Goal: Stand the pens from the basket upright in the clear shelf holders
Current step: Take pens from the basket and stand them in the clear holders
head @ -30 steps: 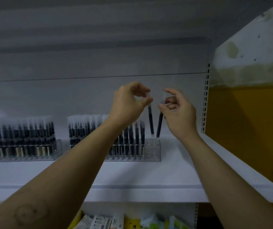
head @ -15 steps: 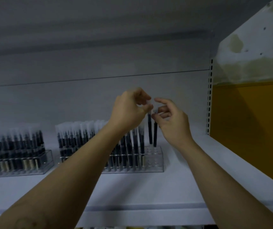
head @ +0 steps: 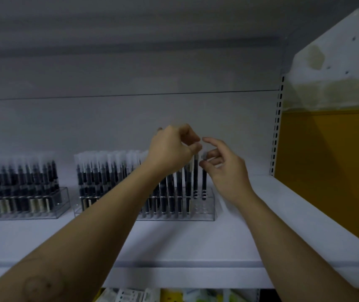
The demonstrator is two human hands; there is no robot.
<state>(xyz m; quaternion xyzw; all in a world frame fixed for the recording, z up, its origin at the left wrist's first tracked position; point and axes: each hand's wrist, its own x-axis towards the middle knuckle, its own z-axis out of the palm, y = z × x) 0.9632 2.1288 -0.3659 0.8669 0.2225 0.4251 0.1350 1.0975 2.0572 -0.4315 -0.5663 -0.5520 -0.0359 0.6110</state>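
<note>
Pens are what I am sorting, and I have one in each hand. My left hand (head: 172, 149) pinches the pale cap of the left-hand pen (head: 195, 177) with its thumb and a curled finger. My right hand (head: 224, 171) pinches the cap of the right-hand pen (head: 204, 182) between its thumb and a bent finger, and its pointer finger sticks up free.

Both pens stand almost straight, side by side. Their bottom ends are down in holes at the right end of the clear holder (head: 211, 212). The rest of that holder is packed with standing pens (head: 100, 175). A few holes near its front right corner look free.

A second holder (head: 62, 201), also full, sits well apart to the left on the same white shelf (head: 174, 247). I cannot see the basket from here.

I think I am at the step of seating these two pens. Next, I would push each one down gently until it stops. Then I would open my fingers and lift my hands straight up, so that no cap comes off and no neighbor gets knocked. After that, the free holes need more pens from the basket.
</note>
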